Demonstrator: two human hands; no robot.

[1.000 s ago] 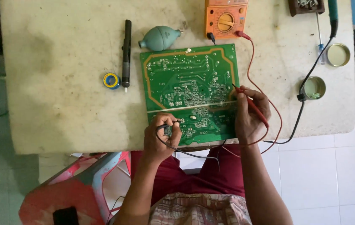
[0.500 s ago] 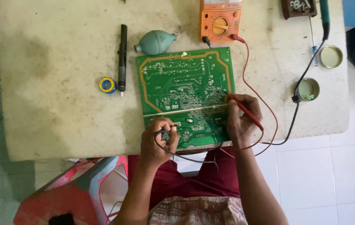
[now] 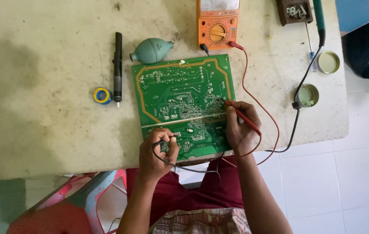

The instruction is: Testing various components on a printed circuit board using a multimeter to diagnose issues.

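Probing step: right hand grips red probe, left hand grips black probe on green circuit board near surface's front edge; next touch needs steady tips.

Glossy green circuit board, rough matt table

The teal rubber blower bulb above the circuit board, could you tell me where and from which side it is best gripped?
Grip the blower bulb around its round, fat body, coming from above. It lies on its side on the table with the thin nozzle pointing right toward the orange multimeter, so the wide belly probably gives the surest hold. Fingers should close across it, clear of the circuit board edge just below.
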